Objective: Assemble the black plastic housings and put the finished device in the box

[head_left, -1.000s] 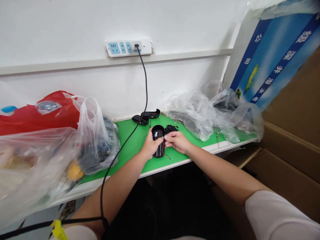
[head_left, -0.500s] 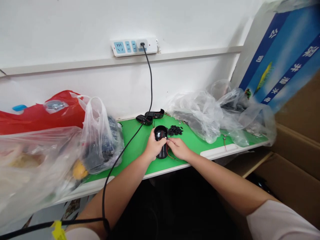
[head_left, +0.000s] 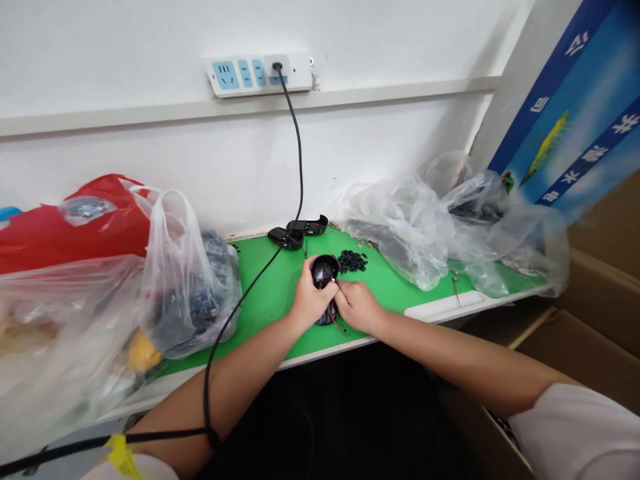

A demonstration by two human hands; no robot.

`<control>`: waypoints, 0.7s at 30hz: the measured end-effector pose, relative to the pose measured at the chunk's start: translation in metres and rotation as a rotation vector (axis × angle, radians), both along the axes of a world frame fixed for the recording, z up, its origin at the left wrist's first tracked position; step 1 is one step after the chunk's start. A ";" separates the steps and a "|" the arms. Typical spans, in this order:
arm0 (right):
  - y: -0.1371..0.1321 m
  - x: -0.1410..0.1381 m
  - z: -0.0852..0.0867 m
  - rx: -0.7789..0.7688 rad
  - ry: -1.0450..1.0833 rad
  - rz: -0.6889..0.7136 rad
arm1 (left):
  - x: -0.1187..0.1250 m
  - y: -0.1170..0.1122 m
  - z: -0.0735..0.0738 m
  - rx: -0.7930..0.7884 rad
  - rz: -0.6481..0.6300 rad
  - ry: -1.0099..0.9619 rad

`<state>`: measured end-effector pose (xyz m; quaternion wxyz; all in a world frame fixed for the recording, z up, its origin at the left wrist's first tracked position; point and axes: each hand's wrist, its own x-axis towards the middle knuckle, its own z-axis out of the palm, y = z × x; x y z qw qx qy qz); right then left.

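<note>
My left hand [head_left: 314, 297] is wrapped round a black plastic housing [head_left: 325, 268], with the thumb lying across its front. The housing has a rounded, hollow upper end, and thin red and black wires [head_left: 340, 325] hang from its lower part. Against its right side, my right hand [head_left: 356, 305] is closed, fingertips pressed together near the left thumb. What those fingertips pinch is hidden. Just behind the hands lies a heap of small black parts [head_left: 353, 261]. Farther back, two similar black housings [head_left: 306, 227] with red wires rest on the green mat [head_left: 270, 287].
A black cable [head_left: 300, 147] runs from the wall power strip [head_left: 257, 73] down across the table and over my left forearm. Filled plastic bags [head_left: 185, 287] stand at left, clear bags [head_left: 405, 227] at right. A blue printed box [head_left: 565, 113] leans at far right.
The view has shifted slightly. My right hand has curled more tightly against the housing's side, and the housing has turned a little in my left hand.
</note>
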<state>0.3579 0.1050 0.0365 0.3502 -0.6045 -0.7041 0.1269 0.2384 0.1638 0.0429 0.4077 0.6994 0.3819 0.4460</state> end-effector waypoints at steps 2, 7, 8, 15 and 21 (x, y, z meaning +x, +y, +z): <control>0.001 0.000 0.000 0.004 0.000 0.000 | 0.000 0.000 0.000 -0.002 0.012 0.008; 0.002 -0.002 0.001 0.037 0.025 0.015 | 0.001 -0.001 0.002 -0.012 0.038 0.015; 0.003 -0.003 0.001 0.041 0.037 0.006 | 0.001 0.000 0.002 -0.019 0.034 0.003; 0.007 0.002 -0.005 -0.011 0.518 0.025 | -0.010 0.000 0.009 -0.431 -0.131 -0.124; 0.014 0.010 0.003 0.078 1.108 -0.046 | -0.022 -0.018 0.027 -0.696 -0.393 -0.145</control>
